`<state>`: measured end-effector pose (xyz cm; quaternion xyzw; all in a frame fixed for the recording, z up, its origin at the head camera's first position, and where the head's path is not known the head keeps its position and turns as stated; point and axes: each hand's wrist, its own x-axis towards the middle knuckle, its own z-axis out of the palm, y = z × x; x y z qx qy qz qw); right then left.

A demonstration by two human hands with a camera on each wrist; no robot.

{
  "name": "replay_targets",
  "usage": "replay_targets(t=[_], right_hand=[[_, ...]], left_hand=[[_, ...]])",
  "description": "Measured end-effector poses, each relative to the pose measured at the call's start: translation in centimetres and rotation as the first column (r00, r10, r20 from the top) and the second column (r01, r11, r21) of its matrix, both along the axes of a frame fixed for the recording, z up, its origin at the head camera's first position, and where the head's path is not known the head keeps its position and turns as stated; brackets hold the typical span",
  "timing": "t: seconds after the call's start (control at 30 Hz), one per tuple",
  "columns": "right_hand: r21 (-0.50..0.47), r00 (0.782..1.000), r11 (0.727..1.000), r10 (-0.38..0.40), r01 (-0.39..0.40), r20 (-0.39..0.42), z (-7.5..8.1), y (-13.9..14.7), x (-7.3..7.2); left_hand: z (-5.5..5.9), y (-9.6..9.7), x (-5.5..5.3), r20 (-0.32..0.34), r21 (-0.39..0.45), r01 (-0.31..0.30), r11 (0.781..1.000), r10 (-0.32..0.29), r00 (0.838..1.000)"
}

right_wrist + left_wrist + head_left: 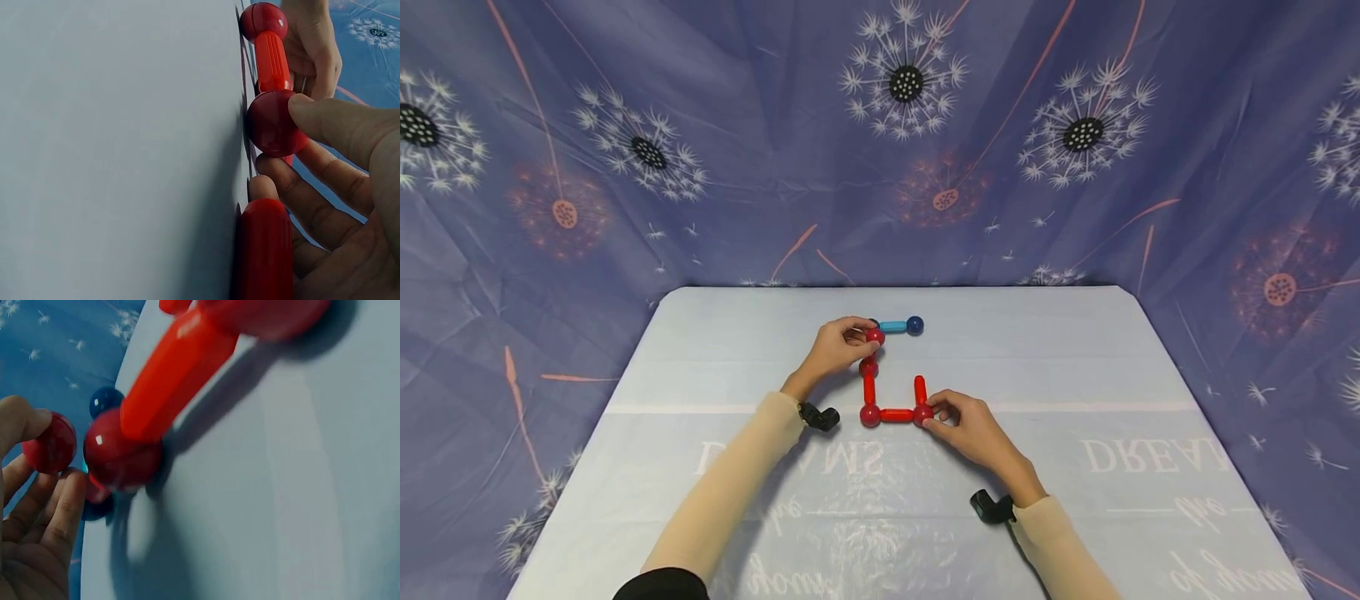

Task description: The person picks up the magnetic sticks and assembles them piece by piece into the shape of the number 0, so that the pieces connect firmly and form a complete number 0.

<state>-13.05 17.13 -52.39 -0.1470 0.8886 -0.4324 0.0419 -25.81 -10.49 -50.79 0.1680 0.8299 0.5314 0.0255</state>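
My left hand [841, 343] pinches a red ball [50, 444] between thumb and fingers, above the table. Just below it sits another red ball [868, 367]; whether a rod links the two is unclear. From there a red magnetic rod [869, 390] leads to a corner ball [870, 416], then a second rod [897, 416] runs right. At its end, my right hand [968, 423] pinches a red ball [275, 125], from which an upright-lying rod [921, 389] points away. In the right wrist view, another red rod end [265, 256] shows below my fingertips, partly out of frame.
Beyond my left hand lies a light blue rod [892, 327] with a dark blue ball [914, 325] at its right end; a second dark blue ball is mostly hidden by my fingers. A white cloth covers the table [1037, 358], and a patterned purple cloth [790, 167] hangs behind.
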Motion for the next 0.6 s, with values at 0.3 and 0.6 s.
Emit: replay_targets(t=[0.3, 0.6], right_hand=[[0.008, 0.999, 1.0, -0.008, 0.008, 0.041, 0.1, 0.1, 0.1], [0.003, 0.999, 1.0, -0.014, 0.014, 0.031, 0.1, 0.0, -0.1]], left_hand=[[0.9, 1.7, 1.6, -0.008, -0.162, 0.129, 0.978, -0.132, 0.991], [1.3, 3.4, 2.4, -0.007, -0.158, 0.184, 0.97, -0.188, 0.982]])
